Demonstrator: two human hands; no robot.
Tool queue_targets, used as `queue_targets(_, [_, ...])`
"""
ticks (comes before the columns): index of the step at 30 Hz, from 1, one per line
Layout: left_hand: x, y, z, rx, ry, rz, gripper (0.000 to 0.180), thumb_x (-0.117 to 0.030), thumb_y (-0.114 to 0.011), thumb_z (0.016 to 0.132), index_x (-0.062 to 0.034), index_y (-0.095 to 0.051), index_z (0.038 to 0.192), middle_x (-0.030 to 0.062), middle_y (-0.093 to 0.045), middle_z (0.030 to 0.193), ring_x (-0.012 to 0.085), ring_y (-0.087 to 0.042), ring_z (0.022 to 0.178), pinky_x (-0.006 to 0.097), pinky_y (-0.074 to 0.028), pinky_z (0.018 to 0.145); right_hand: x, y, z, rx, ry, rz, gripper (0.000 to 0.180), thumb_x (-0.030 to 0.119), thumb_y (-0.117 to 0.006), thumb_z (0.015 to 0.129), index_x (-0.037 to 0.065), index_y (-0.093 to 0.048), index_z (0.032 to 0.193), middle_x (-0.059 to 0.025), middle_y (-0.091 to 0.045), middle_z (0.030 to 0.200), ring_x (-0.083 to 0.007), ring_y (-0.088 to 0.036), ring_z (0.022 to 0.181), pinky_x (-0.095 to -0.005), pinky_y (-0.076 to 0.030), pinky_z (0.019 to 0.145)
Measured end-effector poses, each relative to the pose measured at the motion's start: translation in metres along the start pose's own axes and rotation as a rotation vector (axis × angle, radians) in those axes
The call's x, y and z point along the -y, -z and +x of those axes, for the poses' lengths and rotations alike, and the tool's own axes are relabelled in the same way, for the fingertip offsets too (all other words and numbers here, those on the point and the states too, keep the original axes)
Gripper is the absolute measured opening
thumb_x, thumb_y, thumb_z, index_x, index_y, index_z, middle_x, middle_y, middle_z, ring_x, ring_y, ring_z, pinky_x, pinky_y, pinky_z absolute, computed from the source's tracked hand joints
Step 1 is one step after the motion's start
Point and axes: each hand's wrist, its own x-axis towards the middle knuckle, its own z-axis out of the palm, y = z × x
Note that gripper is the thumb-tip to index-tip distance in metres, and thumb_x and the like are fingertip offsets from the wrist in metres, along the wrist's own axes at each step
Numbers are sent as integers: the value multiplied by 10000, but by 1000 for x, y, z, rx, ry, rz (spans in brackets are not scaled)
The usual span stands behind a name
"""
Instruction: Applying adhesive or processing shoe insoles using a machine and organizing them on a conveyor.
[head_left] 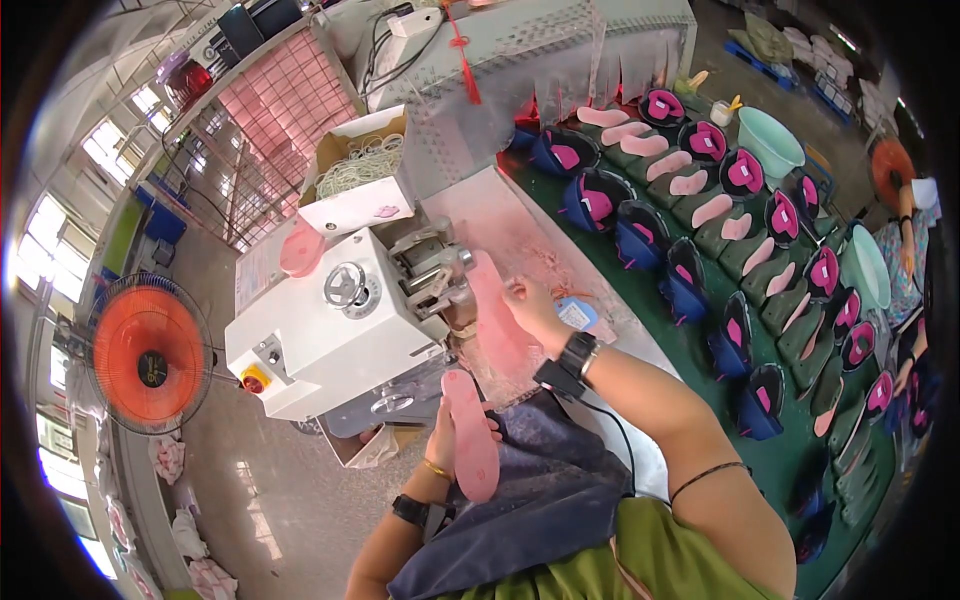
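My left hand (438,447) is closed around a long pink insole (472,440), holding it upright in front of my dark apron, fingertips showing at its right edge. With my right hand (536,308) I pinch the right edge of another pink insole (494,315). Its far end is beside the metal rollers (440,275) of a white bench machine (335,320); I cannot tell whether it touches them. The machine has a handwheel (346,286) on top and a red and yellow knob (255,379). More pink insoles (301,249) lie stacked at its far side.
A white box of pale cords (358,170) stands behind the machine. Pink scraps (545,265) litter the worktop. To the right, a green table (640,320) carries rows of dark blue shoe uppers (645,235) and pink insoles. An orange fan (150,350) stands left; another person (905,240) is far right.
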Motion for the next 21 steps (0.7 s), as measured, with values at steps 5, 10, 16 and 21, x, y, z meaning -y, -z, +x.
queue_targets(5, [-1, 7, 1, 100, 11, -119, 761, -600, -203, 946, 27, -506, 1255, 147, -637, 891, 285, -640, 790, 400, -531, 741, 29, -7, 13, -61, -100, 18, 233, 138, -651, 815, -7, -602, 991, -114, -660, 826, -240, -656, 776, -360, -502, 702])
queue_targets(10, [3, 17, 9, 97, -6, -53, 656, -520, -269, 946, 20, -508, 1231, 171, -645, 933, 294, -644, 806, 420, -532, 718, 51, 34, 7, 35, 82, -228, 225, 115, -571, 841, 9, -608, 1036, -195, -659, 859, -345, -657, 841, -443, -498, 739])
queue_targets(16, [12, 12, 8, 205, 62, -121, 592, -512, -394, 900, -18, -518, 1203, 141, -624, 886, 305, -605, 743, 454, -514, 666, 31, 36, 13, -202, 205, -466, 198, 170, -613, 788, 26, -614, 923, -206, -627, 864, -401, -589, 815, -484, -455, 701])
queue_targets(21, [13, 26, 3, 70, 165, -278, 662, -593, -360, 885, -66, -500, 1261, 93, -564, 829, 274, -555, 699, 479, -494, 674, 35, -6, 22, -206, -59, -310, 284, 277, -590, 815, 15, -627, 919, -216, -636, 847, -395, -614, 803, -480, -464, 700])
